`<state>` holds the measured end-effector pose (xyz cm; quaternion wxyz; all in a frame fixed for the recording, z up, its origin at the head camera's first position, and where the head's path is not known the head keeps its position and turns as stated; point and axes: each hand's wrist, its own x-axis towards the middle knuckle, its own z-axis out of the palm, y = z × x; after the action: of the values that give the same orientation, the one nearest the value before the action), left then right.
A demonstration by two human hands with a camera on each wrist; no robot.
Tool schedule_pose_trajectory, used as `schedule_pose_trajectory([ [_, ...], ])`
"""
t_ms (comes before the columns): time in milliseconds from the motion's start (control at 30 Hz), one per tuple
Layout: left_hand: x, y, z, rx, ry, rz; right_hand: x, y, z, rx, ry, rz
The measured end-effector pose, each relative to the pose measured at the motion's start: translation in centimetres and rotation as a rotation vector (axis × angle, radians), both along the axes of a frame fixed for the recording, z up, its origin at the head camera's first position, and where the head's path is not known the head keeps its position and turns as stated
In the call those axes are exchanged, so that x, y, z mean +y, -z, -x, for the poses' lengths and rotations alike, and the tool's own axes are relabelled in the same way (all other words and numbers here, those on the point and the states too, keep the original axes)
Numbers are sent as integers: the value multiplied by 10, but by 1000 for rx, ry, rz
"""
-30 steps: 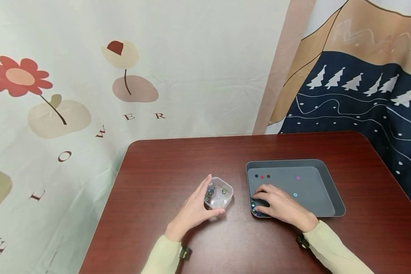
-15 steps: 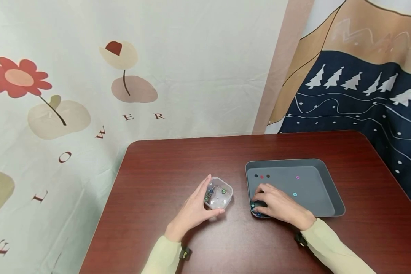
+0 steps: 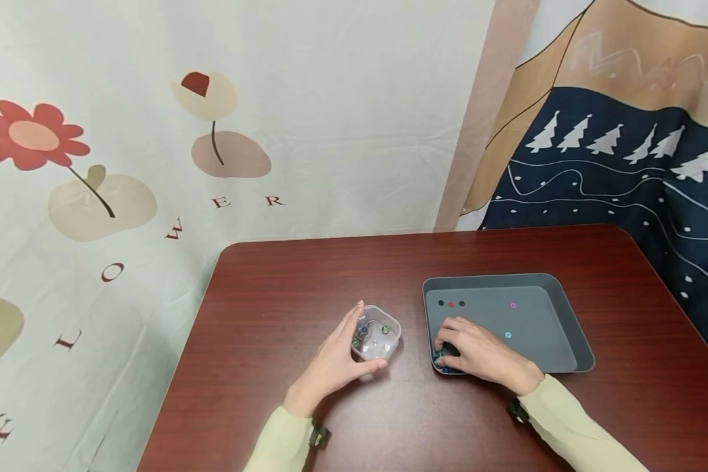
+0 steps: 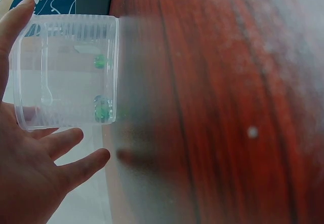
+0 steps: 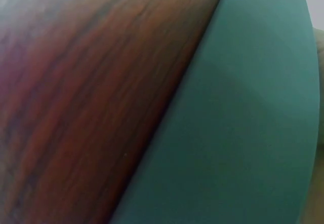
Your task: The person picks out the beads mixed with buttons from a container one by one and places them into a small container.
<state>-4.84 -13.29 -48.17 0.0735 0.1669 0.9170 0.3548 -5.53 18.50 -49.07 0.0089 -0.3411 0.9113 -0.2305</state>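
Note:
My left hand (image 3: pixel 333 367) holds a clear plastic box (image 3: pixel 393 335) on the table, thumb at its near side and fingers along its left and far side. Green (image 4: pixel 99 61) and bluish shiny beads lie inside the box. My right hand (image 3: pixel 486 351) reaches into the near left corner of the grey tray (image 3: pixel 566 308), fingers bent down over a small cluster of dark blue-green beads (image 3: pixel 442 369). The fingertips partly hide the cluster, and I cannot tell whether they pinch a bead. In the right wrist view the tray's outer wall (image 5: pixel 228 107) hides most of the hand.
Farther back in the tray lie small black, red (image 3: pixel 451 304) and brown pieces in a row, plus a magenta ring (image 3: pixel 512 305) and a cyan ring (image 3: pixel 508 335). The reddish-brown wooden table (image 3: pixel 307 275) ends at a printed curtain (image 3: pixel 342 131) behind.
My right fingers have bent farther down over the beads in the tray corner, covering more of them. My left hand and the box stay in place.

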Motion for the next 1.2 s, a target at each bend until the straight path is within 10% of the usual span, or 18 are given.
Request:
schedule_pose_trajectory([
  [500,-2,1,-1,15,14,4,5,-4,-3,-47,42,53],
  [1200,-1,0,0,22,16,7,-17,-43,-10,120,173,256],
])
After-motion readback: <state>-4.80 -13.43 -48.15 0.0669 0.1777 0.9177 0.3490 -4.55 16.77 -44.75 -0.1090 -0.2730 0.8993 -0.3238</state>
